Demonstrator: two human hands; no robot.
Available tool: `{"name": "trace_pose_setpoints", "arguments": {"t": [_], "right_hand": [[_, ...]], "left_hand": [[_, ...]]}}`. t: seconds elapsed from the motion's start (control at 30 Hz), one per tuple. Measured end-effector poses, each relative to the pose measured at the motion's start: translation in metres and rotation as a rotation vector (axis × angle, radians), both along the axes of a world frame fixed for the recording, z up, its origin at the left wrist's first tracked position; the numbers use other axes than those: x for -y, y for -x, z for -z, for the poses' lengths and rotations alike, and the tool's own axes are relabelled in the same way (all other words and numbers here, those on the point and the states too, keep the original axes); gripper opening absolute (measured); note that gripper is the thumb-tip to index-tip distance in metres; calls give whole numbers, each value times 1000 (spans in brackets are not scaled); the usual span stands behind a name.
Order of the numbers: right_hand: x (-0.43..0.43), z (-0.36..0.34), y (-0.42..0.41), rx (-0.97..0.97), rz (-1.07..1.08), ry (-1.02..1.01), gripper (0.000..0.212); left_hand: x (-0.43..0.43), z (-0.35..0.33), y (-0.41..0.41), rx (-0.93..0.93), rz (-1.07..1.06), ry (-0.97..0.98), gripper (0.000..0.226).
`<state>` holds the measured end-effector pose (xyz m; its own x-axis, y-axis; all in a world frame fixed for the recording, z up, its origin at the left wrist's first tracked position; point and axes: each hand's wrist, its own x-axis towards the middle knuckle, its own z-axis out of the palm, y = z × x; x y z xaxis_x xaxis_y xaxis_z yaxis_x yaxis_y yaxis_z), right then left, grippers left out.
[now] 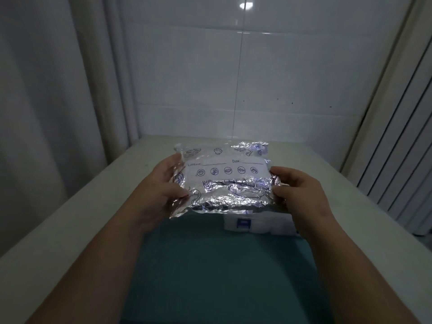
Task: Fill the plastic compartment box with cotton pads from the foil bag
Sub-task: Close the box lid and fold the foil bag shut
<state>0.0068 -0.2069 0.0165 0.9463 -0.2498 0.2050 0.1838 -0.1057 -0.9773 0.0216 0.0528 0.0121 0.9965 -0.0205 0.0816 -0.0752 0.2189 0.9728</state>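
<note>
Both hands hold the foil bag [224,181] up between them. The left hand [161,190] has its fingers curled round one edge, and the right hand [297,190] pinches the other. The plastic box [257,224] sits on the bench [70,218] just below the right fingers, half hidden. The bag looks shut, so the step in hand is probably opening it: the fingers must find its mouth and part it.

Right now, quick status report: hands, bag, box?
Left hand and right hand both grip the foil bag, held over the mat. Box beneath, partly hidden by the bag.
</note>
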Motion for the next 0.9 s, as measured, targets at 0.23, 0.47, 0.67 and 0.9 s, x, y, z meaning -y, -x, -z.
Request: {"name": "trace_pose_setpoints", "arguments": {"t": [0.23,0.47,0.67,0.9], "right_hand": [[-12,10,-2,29,96,190,16],[-41,5,-9,-13,-13,403,15],[-84,0,-24,32,-37,859,17],[-119,4,-46,-4,-144,1252,9]], "left_hand": [[-6,7,-4,-42,-365,-384,30],[-19,3,-6,-26,-585,-767,42],[-36,3,-6,-132,-594,-824,8],[-52,15,-15,-238,-565,-1193,40]]}}
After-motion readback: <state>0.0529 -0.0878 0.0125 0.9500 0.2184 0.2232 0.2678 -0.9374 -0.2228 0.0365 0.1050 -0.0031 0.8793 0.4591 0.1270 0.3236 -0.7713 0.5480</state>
